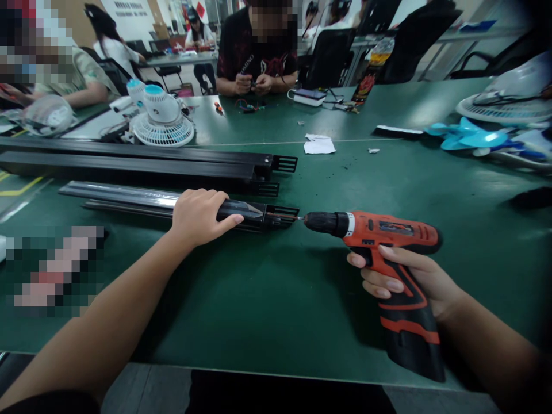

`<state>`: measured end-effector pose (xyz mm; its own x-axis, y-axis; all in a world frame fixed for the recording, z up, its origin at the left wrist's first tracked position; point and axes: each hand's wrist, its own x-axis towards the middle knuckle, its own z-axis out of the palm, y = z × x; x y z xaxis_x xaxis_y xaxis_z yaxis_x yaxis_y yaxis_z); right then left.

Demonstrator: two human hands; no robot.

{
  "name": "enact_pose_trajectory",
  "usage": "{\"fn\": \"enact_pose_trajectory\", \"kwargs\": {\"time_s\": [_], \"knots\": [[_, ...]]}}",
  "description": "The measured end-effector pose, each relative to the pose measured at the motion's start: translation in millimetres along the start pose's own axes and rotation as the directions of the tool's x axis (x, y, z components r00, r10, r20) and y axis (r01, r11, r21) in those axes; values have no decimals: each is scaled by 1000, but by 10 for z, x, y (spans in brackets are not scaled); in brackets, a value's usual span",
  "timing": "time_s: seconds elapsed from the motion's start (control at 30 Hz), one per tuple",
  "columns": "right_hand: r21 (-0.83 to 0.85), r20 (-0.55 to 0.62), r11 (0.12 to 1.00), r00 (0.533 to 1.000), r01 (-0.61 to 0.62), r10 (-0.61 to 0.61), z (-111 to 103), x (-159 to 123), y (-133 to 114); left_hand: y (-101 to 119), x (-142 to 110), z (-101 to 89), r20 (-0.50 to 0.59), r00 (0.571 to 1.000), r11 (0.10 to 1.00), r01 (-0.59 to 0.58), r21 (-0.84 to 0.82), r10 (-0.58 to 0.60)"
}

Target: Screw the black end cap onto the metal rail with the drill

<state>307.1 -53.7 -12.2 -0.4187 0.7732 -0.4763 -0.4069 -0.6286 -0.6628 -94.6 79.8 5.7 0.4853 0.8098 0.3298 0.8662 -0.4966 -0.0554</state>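
Observation:
My left hand (200, 215) is wrapped over a long black profile (138, 195) with a shiny face, pressing it to the table near its right end. A slotted black bracket (282, 215) sticks out of that end. In my right hand (405, 276) is an orange and black cordless drill (383, 230), held by its handle with fingers around the grip. The drill points left, and its thin bit (298, 218) is at the slotted end of the profile. Whether the bit touches it I cannot tell.
More long black profiles (172, 164) lie behind the held one on the green table (267, 299). White fan parts (161, 118) stand at the back left, blue fan blades (468, 135) at the right. A paper scrap (319, 144) lies behind. A person (259, 52) sits opposite.

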Motion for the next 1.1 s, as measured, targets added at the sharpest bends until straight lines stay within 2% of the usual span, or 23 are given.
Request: {"fn": "enact_pose_trajectory", "kwargs": {"time_s": [0.2,0.5,0.77,1.1], "knots": [[12,46,1000,999,0,0,-24,6,-1,5,4,-3,3,1000,1000,3,2,-3],[13,32,999,999,30,-30,-14,7,-1,2,-1,7,-20,1000,1000,-3,-8,3],[13,34,1000,999,-14,14,-15,-3,-1,5,0,7,-10,1000,1000,0,2,0],[-26,7,999,1000,23,-23,-28,10,6,-1,-3,9,2,1000,1000,0,0,0]]}}
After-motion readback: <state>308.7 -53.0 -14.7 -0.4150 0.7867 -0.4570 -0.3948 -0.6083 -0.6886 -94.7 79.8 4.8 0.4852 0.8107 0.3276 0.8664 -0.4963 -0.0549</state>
